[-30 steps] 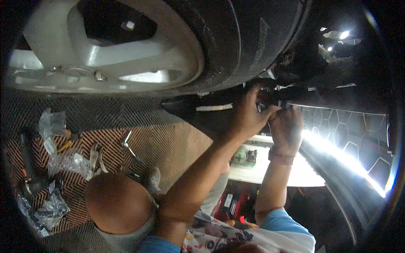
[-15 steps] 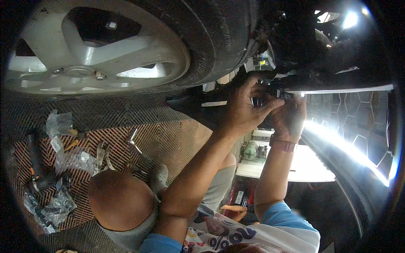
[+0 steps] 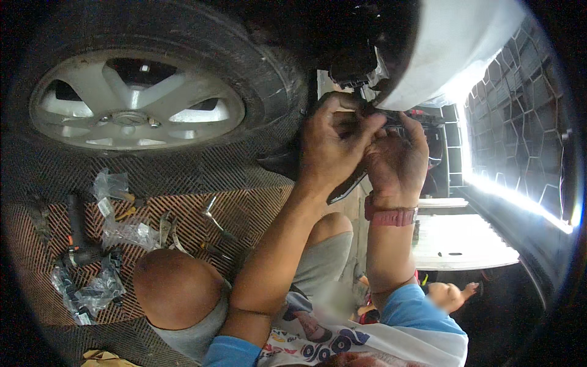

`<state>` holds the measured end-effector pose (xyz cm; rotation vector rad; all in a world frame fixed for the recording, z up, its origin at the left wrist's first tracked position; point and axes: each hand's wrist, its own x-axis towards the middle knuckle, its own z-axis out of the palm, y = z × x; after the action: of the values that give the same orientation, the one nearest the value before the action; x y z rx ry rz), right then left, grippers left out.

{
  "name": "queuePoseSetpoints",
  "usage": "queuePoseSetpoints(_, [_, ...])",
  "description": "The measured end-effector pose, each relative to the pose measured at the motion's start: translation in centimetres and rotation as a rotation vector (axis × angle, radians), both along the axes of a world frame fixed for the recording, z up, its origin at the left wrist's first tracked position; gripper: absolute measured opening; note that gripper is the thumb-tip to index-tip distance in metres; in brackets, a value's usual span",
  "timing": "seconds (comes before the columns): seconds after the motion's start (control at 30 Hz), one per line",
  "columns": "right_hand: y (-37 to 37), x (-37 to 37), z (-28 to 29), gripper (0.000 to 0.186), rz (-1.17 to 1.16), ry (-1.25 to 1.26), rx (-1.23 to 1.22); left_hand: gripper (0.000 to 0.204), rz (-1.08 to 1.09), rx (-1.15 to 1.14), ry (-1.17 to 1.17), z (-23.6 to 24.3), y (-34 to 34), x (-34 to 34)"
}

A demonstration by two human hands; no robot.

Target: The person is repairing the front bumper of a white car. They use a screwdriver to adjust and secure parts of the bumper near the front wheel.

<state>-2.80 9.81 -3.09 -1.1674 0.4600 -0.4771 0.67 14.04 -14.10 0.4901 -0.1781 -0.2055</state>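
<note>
My left hand (image 3: 333, 144) is raised beside the front tyre, its thumb and fingers curled together at a dark part under the lower edge of a pale car body panel (image 3: 428, 61). Close against it, my right hand (image 3: 397, 159), with a reddish watch strap on the wrist, has its palm up and its fingers bent round the same dark spot. What the fingers grip is hidden in shadow. A black curved plastic trim piece (image 3: 275, 162) sticks out behind my left hand. Black clips or brackets (image 3: 354, 82) show just above the fingertips.
A tyre with a silver wheel (image 3: 137, 101) stands at the left. On the ribbed mat (image 3: 183, 205) lie clear plastic bags (image 3: 128, 235), a dark power tool (image 3: 76, 226), pliers (image 3: 165, 229) and a bent metal wrench (image 3: 211, 208). Another person's arm (image 3: 449, 296) shows at the lower right.
My view has shifted, so the wheel looks smaller and the pale panel shows more. Both hands have moved slightly left in the picture and stay close together at the panel's edge.
</note>
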Motion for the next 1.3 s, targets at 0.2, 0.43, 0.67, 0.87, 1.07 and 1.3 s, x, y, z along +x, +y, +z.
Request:
queuePoseSetpoints(0.2, [-1.1, -0.6, -1.7, 0.023, 0.012, -0.111, -0.061, 0.041, 0.197, -0.073, -0.039, -0.7, 0.0, -0.6])
queuePoseSetpoints(0.43, [-1.8, -2.4, -2.4, 0.039, -0.031, -0.092, 0.094, 0.04, 0.182, 0.379, -0.102, 2.9, 3.8, 1.2])
queuePoseSetpoints(0.67, [-3.8, -7.4, -4.6, 0.055, 0.177, -0.233, 0.117, 0.039, 0.047, 0.495, -0.102, 2.4, 4.8, -4.2])
queuePoseSetpoints(0.87, [-4.2, -9.9, -7.1, 0.072, 0.304, -0.253, 0.253, 0.029, -0.144, 0.636, -0.18, 1.6, 7.1, -7.6])
queuePoseSetpoints(1.07, [-5.9, -9.5, -10.8, 0.071, 0.533, -0.234, 0.369, 0.03, -0.087, 0.759, -0.219, -0.3, 7.9, -9.0])
queuePoseSetpoints(1.3, [-7.1, -9.9, -14.1, 0.07, 0.588, -0.201, 0.382, 0.03, -0.015, 0.914, -0.163, -1.5, 7.4, -9.4])
